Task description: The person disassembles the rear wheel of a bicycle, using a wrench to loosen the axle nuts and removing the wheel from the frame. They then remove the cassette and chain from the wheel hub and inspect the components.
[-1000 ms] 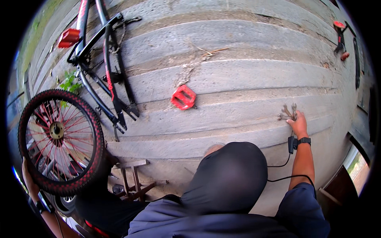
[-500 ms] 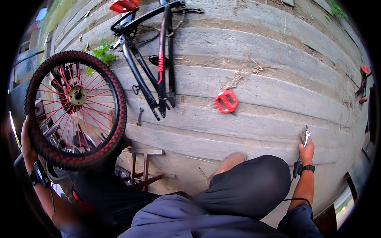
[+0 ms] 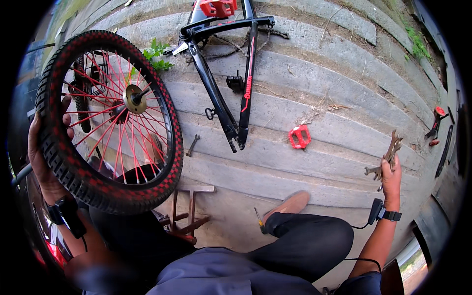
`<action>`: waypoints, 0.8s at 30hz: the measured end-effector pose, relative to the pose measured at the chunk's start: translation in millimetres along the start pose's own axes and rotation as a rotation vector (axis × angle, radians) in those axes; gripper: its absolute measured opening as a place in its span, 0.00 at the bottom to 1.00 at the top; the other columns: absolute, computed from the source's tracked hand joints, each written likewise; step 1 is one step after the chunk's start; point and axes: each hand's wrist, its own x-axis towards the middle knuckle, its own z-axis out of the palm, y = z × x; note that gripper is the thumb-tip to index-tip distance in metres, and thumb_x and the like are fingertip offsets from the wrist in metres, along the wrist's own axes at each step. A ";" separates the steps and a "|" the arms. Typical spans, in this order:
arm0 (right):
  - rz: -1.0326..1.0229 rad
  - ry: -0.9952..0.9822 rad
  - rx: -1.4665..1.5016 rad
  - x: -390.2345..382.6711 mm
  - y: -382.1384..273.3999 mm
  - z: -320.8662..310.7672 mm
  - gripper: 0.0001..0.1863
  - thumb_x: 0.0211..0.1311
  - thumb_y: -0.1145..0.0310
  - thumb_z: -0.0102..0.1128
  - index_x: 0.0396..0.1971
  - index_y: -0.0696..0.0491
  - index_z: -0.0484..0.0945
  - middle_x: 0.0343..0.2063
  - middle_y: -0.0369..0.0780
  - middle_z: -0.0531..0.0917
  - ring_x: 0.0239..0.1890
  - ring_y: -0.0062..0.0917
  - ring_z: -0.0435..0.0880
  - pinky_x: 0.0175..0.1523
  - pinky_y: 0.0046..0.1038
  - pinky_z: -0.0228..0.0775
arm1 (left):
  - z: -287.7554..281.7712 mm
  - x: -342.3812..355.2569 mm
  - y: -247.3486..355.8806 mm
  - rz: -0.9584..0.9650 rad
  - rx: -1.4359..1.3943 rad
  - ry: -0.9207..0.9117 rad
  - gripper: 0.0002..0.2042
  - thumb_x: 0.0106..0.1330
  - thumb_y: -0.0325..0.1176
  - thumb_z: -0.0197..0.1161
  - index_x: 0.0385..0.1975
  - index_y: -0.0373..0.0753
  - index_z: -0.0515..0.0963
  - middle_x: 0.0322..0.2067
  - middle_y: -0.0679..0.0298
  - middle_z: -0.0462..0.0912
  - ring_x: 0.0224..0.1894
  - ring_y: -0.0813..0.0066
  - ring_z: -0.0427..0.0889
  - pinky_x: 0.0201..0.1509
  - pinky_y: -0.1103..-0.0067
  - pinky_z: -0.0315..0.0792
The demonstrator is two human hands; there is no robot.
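Observation:
At the left, my left hand (image 3: 42, 152) grips the rim and tyre of a bicycle wheel (image 3: 173, 162), its fingers wrapped round the edge. The wheel is held up and tilted, with red spokes, a brass-coloured hub disc and a black tyre with red checks. Out at the right, my right hand (image 3: 392, 177) is closed round several open-ended wrenches (image 3: 393, 147), whose ends stick out past the fingers. Between the hands, a black bicycle frame (image 3: 250, 69) lies on the ground. A red pedal (image 3: 293, 142) rests nearer to me, right of the frame.
Another wrench (image 3: 193, 145) lies between wheel and frame. A screwdriver (image 3: 259, 220) is beside my shoe (image 3: 290, 204). Near my left leg stands a rusty metal stand (image 3: 196, 189). At the far right are a black part with red ends (image 3: 435, 123) and a dark curved strip (image 3: 444, 151).
The wheel has been raised and tilted, my left fingers now showing through the spokes. In my right hand several wrenches now show, where one wrench end showed clearly before. The view has shifted.

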 end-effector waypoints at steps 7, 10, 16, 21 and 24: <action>-0.035 0.065 0.312 6.4 -98.0 60.8 0.13 0.73 0.56 0.53 0.36 0.50 0.74 0.27 0.29 0.76 0.14 0.06 0.63 0.17 0.13 0.50 | -13.2 21.3 -3.8 -0.024 -0.071 -0.095 0.28 0.77 0.43 0.44 0.63 0.20 0.58 0.37 0.46 0.81 0.34 0.59 0.87 0.35 0.74 0.87; -0.090 0.055 0.346 -4.5 -134.8 84.4 0.15 0.73 0.55 0.53 0.35 0.51 0.74 0.25 0.30 0.77 0.13 0.06 0.62 0.17 0.13 0.50 | -17.4 26.3 1.8 -0.049 -0.083 -0.153 0.28 0.77 0.44 0.44 0.63 0.21 0.60 0.36 0.45 0.82 0.35 0.57 0.88 0.34 0.73 0.87; -0.186 -0.001 0.332 -55.5 -206.5 110.3 0.13 0.71 0.57 0.58 0.38 0.53 0.74 0.25 0.32 0.80 0.13 0.07 0.64 0.17 0.12 0.52 | -2.8 15.1 -10.9 0.027 -0.157 -0.088 0.23 0.75 0.42 0.50 0.55 0.24 0.69 0.40 0.46 0.83 0.33 0.63 0.88 0.31 0.74 0.87; -0.266 0.006 0.305 -129.1 -271.7 102.3 0.15 0.70 0.58 0.60 0.39 0.56 0.76 0.24 0.34 0.80 0.12 0.08 0.65 0.17 0.12 0.53 | -4.6 -0.8 -30.7 0.107 -0.178 -0.032 0.18 0.71 0.40 0.58 0.48 0.30 0.73 0.39 0.52 0.83 0.29 0.69 0.87 0.27 0.78 0.84; -0.346 -0.002 0.266 -183.4 -312.1 91.8 0.14 0.71 0.59 0.59 0.39 0.55 0.76 0.24 0.34 0.80 0.13 0.08 0.65 0.16 0.13 0.53 | -17.4 -8.7 -35.1 0.086 -0.145 -0.126 0.17 0.66 0.40 0.64 0.43 0.33 0.71 0.35 0.57 0.81 0.25 0.75 0.84 0.24 0.79 0.81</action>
